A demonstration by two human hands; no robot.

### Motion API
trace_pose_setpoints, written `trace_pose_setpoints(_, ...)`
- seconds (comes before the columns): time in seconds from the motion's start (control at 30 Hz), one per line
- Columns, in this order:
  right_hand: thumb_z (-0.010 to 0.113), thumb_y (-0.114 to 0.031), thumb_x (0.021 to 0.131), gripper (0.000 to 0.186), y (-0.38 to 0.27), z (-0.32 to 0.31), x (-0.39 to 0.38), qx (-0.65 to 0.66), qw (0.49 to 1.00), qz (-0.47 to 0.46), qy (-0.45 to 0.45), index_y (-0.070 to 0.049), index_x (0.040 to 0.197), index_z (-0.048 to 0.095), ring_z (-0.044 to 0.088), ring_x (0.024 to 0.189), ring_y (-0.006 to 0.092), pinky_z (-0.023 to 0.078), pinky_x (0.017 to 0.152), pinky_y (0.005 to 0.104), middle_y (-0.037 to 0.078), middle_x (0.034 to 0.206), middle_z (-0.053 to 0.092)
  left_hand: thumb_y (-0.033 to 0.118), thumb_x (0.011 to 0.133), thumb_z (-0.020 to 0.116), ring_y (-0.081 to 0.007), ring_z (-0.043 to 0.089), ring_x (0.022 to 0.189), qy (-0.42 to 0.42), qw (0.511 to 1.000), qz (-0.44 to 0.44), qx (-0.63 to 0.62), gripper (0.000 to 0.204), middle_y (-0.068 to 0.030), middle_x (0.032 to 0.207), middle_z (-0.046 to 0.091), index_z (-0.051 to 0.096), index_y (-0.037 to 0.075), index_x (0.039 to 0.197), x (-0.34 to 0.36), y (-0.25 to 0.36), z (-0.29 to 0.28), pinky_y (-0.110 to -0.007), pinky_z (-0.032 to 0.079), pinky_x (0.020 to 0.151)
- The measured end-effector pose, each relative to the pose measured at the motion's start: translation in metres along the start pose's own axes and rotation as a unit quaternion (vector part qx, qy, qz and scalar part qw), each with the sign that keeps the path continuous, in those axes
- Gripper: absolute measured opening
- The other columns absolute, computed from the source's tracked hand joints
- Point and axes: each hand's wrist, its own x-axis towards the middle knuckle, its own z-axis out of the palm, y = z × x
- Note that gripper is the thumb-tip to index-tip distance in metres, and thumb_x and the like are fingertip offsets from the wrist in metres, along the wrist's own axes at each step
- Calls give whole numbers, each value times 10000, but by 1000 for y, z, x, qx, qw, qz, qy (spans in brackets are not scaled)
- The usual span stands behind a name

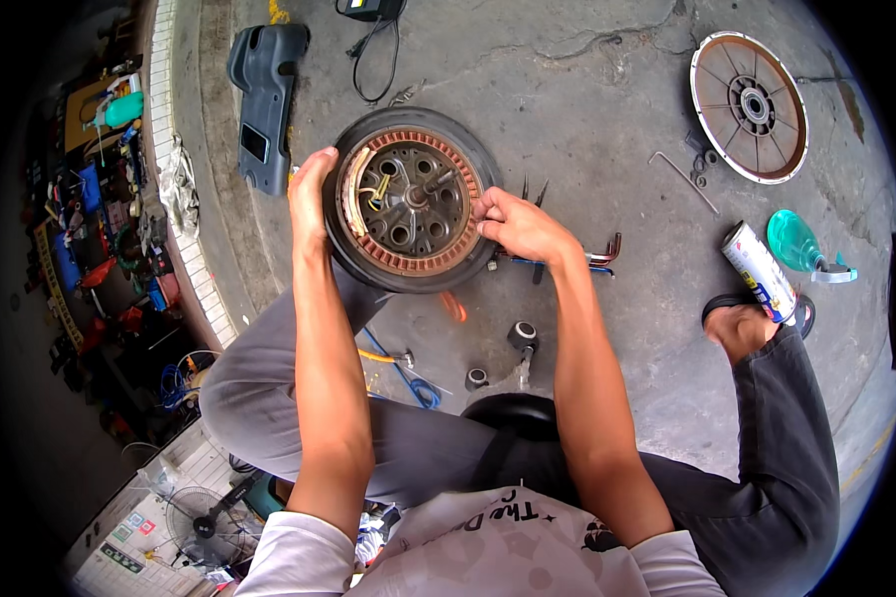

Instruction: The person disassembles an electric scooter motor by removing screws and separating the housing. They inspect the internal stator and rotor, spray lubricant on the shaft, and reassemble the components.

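Wheel [415, 196], dark-tyred, left of centre. Left hand [312, 194]: partly curled, holding left side of tyre [418, 283]. Right hand [518, 224]: fingers bent together at coppery ring [408, 266], right edge; hold unclear.

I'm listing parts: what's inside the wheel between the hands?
Inside the wheel: a ring of reddish-brown teeth, a dark perforated hub plate, a shaft and yellow wires. The plate hides what lies behind.

Wheel [417, 200], blk. tyre [408, 284], approx. 11 o'clock of view ctr., open face twd. cam., w/ copper-col. coil ring [415, 266], axle [443, 180] twd. 2 o'clock, yel. wires [378, 192] at 9.
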Motion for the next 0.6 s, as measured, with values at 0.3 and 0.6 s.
trace_pose_setpoints(0.3, 608, -101, 988, 180, 9, 2, 3, 34, 999, -29, 20, -25, 1148, 575, 609, 945, 135, 499, 847, 306, 29, 1093, 695, 280, 950, 659, -131, 644, 926, -7, 1000, 4, -1, 316, -34, 1011, 710, 705, 1, 1092, -1, 1, 1, -261, 491, 854)
trace_pose_setpoints(0.6, 650, -201, 965, 268, 14, -13, 5, 30, 999, 6, 7, -24, 1165, 631, 656, 980, 210, 515, 892, 369, 93, 1084, 719, 279, 946, 667, -129, 646, 900, -8, 1000, 7, -5, 309, -29, 1002, 709, 715, 7, 1083, 3, -1, 0, -259, 494, 827)
